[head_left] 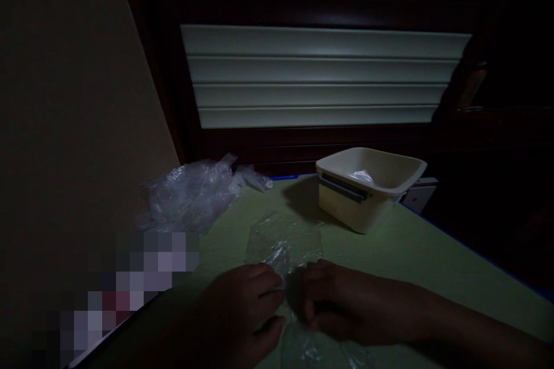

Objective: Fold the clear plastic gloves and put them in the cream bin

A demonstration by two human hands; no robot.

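Note:
A clear plastic bag [283,236] lies on the green table [433,265], running from beyond my hands toward the bottom edge of the view. My left hand [255,305] has its fingers curled at the bag's left side. Close by on the right, my right hand [333,302] is bent with its fingers closed at the plastic. A small gap separates the two hands. The dim light hides exactly what is between the fingertips of each hand.
A cream bin [359,207] with a grey handle stands at the back right, some clear plastic [362,176] inside. A heap of crumpled clear plastic [190,196] lies at the back left beside the wall. Behind is a dark frame with pale slats [320,72].

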